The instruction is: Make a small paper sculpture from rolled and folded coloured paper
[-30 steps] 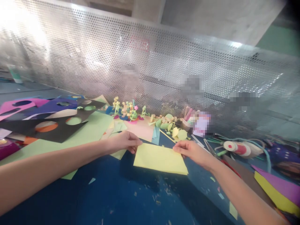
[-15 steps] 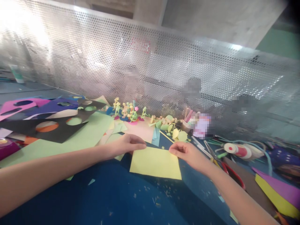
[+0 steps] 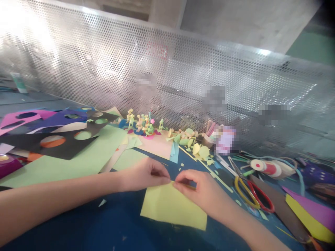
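Note:
A yellow sheet of paper [image 3: 170, 207] lies on the dark blue table [image 3: 110, 226] in front of me. My left hand [image 3: 146, 173] pinches the sheet's far edge near the middle, fingers closed. My right hand [image 3: 195, 186] pinches the same far edge right beside it, fingertips almost touching the left hand's. Both forearms reach in from the lower corners.
Scissors with red and yellow handles [image 3: 251, 193] lie right of my right hand. Small paper figures [image 3: 142, 123] and green paper discs [image 3: 193, 143] stand by the perforated metal screen [image 3: 167, 80]. Coloured sheets with round holes [image 3: 60, 141] cover the left; a tape roll [image 3: 264, 166] and paper stack [image 3: 311, 216] sit right.
The yellow sheet has slid nearer to me and a little left. Both hands moved along its far edge from the corners to meet at the middle. Scissors are now uncovered.

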Demonstrator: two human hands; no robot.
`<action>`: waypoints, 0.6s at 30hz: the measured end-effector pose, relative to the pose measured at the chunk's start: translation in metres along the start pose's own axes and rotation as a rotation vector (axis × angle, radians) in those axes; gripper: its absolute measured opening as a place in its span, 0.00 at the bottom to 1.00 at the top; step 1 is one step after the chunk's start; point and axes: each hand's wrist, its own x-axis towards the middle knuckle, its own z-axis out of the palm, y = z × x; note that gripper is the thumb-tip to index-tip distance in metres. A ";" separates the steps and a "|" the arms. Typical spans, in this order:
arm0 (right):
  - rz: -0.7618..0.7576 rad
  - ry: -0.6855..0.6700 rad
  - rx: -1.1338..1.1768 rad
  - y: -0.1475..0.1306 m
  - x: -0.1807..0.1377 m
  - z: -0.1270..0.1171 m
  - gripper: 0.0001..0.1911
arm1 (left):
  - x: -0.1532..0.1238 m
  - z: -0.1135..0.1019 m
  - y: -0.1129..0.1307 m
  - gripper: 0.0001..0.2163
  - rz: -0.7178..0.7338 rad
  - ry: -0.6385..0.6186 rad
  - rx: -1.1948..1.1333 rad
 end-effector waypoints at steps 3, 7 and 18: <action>0.025 -0.002 0.004 0.003 0.001 -0.006 0.06 | 0.003 -0.003 -0.004 0.10 0.034 -0.002 0.002; 0.113 -0.005 0.095 0.024 0.009 -0.020 0.10 | 0.011 -0.014 -0.015 0.11 0.004 0.103 0.027; 0.370 0.298 0.641 0.084 0.027 -0.020 0.17 | 0.012 -0.007 -0.030 0.14 -0.161 0.158 -0.326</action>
